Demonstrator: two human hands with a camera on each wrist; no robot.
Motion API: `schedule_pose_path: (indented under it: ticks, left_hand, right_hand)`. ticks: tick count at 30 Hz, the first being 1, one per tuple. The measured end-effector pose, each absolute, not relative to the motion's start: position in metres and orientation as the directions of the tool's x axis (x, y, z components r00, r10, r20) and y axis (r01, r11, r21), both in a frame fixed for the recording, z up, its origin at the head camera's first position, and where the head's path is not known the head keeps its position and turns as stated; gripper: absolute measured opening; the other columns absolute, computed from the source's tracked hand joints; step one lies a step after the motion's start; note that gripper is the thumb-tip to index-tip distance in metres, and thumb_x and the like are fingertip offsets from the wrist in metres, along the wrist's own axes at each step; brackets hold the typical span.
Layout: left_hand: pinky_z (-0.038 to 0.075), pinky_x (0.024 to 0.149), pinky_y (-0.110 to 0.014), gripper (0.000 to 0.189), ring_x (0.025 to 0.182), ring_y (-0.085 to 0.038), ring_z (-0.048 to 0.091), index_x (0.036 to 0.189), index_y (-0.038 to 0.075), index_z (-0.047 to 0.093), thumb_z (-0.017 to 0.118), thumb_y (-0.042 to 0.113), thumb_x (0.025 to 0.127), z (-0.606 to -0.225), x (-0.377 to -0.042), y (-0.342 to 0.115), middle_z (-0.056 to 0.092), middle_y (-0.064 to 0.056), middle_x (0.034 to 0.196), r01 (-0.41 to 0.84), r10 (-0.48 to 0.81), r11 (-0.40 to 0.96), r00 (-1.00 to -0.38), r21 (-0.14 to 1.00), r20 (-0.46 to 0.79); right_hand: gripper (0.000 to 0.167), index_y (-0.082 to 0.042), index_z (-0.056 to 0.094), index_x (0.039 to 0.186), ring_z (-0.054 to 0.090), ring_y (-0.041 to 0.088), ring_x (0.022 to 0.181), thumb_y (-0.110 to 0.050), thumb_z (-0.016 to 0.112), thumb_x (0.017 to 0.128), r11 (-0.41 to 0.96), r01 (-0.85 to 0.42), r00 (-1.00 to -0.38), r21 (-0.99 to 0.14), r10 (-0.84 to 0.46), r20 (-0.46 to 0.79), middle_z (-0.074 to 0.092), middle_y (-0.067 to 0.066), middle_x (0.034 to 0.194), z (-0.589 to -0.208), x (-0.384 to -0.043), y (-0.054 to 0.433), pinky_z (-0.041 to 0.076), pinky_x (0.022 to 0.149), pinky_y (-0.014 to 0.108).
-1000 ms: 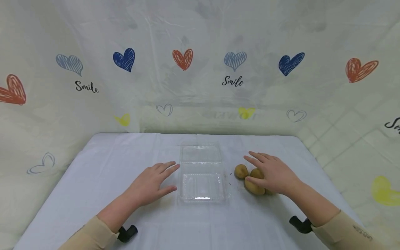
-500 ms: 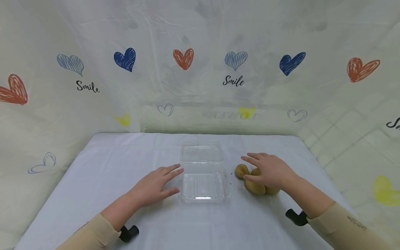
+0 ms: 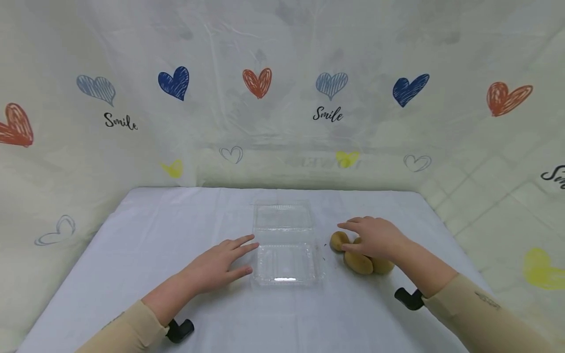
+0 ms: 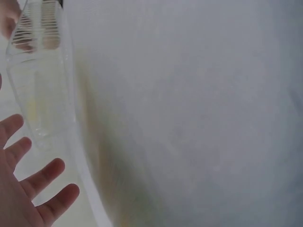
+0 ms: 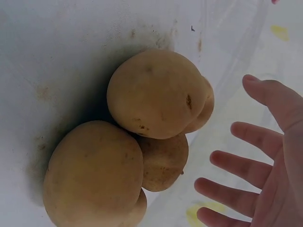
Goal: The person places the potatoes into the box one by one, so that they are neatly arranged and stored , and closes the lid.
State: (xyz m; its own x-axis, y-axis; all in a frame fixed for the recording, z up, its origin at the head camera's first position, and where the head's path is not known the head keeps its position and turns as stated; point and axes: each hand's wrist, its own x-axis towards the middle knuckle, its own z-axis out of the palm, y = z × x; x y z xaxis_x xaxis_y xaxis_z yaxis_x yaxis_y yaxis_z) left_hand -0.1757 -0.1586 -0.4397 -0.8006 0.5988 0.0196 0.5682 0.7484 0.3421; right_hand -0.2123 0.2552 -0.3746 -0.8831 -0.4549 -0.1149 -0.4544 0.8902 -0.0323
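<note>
A clear plastic clamshell container [image 3: 286,262] lies with its lid [image 3: 283,217] folded back, in the middle of the table. Left of it, my left hand [image 3: 214,267] hovers with fingers spread, fingertips close to the container's left edge; it holds nothing. Several potatoes [image 3: 358,263] sit bunched to the right of the container. Over them is my right hand [image 3: 375,239], fingers outstretched and partly hiding the pile. In the right wrist view the potatoes [image 5: 156,94] show brown marks, and a gap separates them from the hand's fingers [image 5: 236,170].
A white cloth covers the table [image 3: 282,318]. Behind it hangs a pale curtain [image 3: 282,127] printed with hearts and words. Small dirt specks [image 5: 192,29] lie on the cloth near the potatoes. Each wrist wears a black camera mount [image 3: 180,331].
My right hand has moved a little left and inward over the potatoes, showing more of the right-hand one. The left hand has shifted slightly right, toward the container.
</note>
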Motion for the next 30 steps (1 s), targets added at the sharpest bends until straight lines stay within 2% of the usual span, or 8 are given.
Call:
schedule_pose_path:
  ticks: [12, 30]
  left_hand:
    - [0.039, 0.108, -0.048, 0.065, 0.139, -0.025, 0.040, 0.155, 0.030, 0.036, 0.053, 0.055, 0.098, -0.441, -0.175, -0.158, 0.024, 0.010, 0.163, 0.572, 0.610, 0.742, -0.793, 0.349, 0.004]
    - [0.040, 0.107, -0.047, 0.066, 0.139, -0.023, 0.039, 0.154, 0.029, 0.037, 0.054, 0.056, 0.097, -0.443, -0.174, -0.155, 0.020, 0.011, 0.164, 0.570, 0.615, 0.739, -0.789, 0.358, -0.013]
  right_hand:
    - [0.055, -0.020, 0.063, 0.136, 0.058, 0.032, 0.122, -0.047, 0.070, 0.089, 0.913, -0.401, -0.881, -0.067, -0.405, -0.244, 0.064, 0.007, 0.129, -0.387, -0.232, 0.245, 0.048, 0.096, 0.052]
    - [0.049, -0.020, 0.066, 0.131, 0.062, 0.024, 0.108, -0.042, 0.074, 0.087, 0.904, -0.425, -0.868, -0.044, -0.421, -0.263, 0.067, 0.001, 0.115, -0.400, -0.239, 0.241, 0.050, 0.091, 0.047]
